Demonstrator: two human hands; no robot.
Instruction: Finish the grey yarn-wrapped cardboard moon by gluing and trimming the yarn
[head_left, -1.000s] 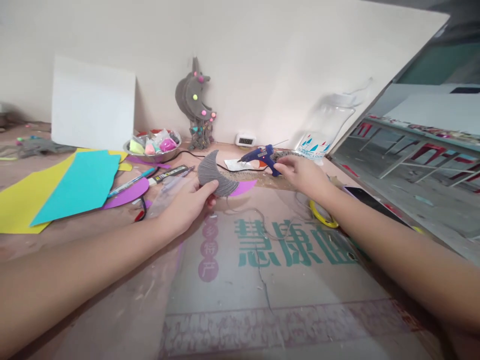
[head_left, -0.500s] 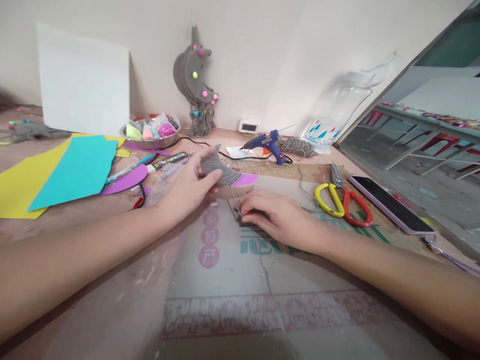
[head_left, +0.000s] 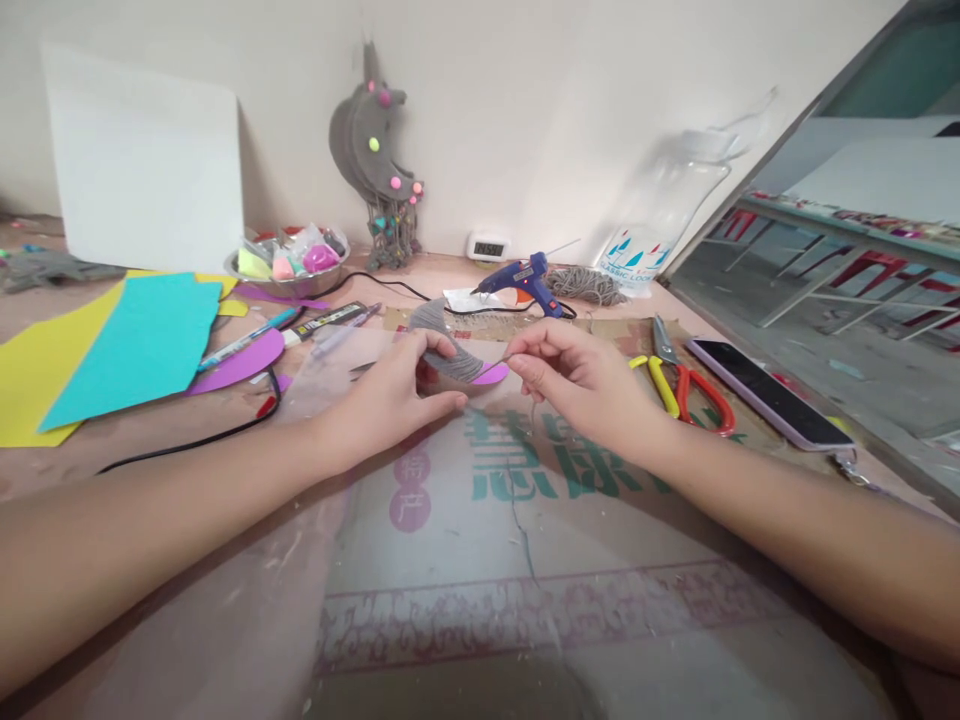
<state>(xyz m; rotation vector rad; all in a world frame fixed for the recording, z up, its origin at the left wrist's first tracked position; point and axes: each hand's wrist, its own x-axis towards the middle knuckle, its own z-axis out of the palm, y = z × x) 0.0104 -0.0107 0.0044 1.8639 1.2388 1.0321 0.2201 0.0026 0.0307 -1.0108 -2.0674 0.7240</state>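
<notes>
My left hand (head_left: 397, 385) grips a crescent-shaped piece (head_left: 457, 362) by its left part; grey yarn is wound over most of it. Its right tip (head_left: 492, 374) shows bare purple. Just right of that tip, my right hand (head_left: 577, 380) pinches the grey yarn (head_left: 510, 357), which runs taut from the wound edge to its fingertips. A loose length of yarn hangs below those fingers. Both hands are above a cardboard sheet (head_left: 450, 560) printed with green and purple characters. The left fingertips are partly hidden behind the piece.
Behind the hands lie a blue glue gun (head_left: 517, 280), a yarn bundle (head_left: 585, 285) and a small clock (head_left: 488, 246). Scissors (head_left: 682, 385) and a phone (head_left: 769, 392) are at right. Coloured sheets (head_left: 127, 350) and a bowl of clay (head_left: 289, 262) stand left. A grey moon ornament (head_left: 375, 150) hangs on the wall.
My right hand has risen and moved right, drawing the yarn from hanging downward to stretching sideways off the tip. My left hand still holds the crescent, its fingers now curled more over it.
</notes>
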